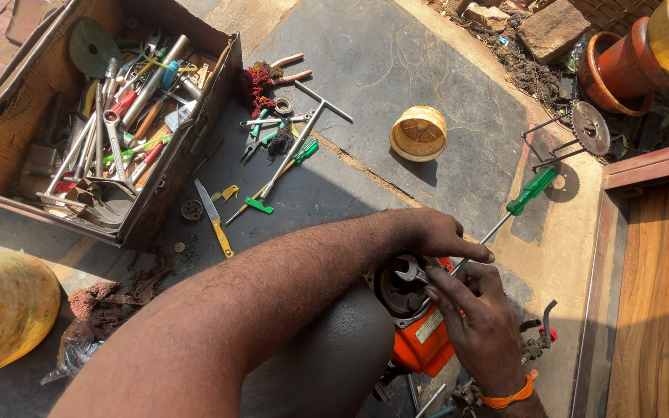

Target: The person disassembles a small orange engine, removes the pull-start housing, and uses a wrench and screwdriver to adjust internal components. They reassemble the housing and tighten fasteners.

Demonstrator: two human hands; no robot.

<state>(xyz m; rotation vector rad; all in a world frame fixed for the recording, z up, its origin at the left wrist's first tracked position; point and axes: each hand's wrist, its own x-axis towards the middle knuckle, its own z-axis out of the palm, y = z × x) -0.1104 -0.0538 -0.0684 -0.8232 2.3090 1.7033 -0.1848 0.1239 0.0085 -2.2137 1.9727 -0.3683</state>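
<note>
Down at the bottom centre of the view, both hands are meeting over an orange machine housing (421, 340) that is sitting between the person's knees on the dark ground. The right hand (483, 321), wearing an orange wrist thread, is reaching up from below, its fingers (447, 288) curling together and pinching a small open-ended spanner (409, 269) whose jaw end is lying right over the round dark opening at the top of the housing. The left hand (437, 234) is coming across from the left, fingers pressed together and laid flat just above the spanner, apparently gripping the shaft of a green-handled screwdriver (522, 198), though the grip itself is hidden under the fingers. That screwdriver is slanting up and away to the right. Off to the upper left, an open toolbox (195, 147) is brimming with wrenches, and loose tools are lying scattered beside it, including a yellow-handled knife (214, 217). A yellow round cap (419, 133) is resting well apart.
</note>
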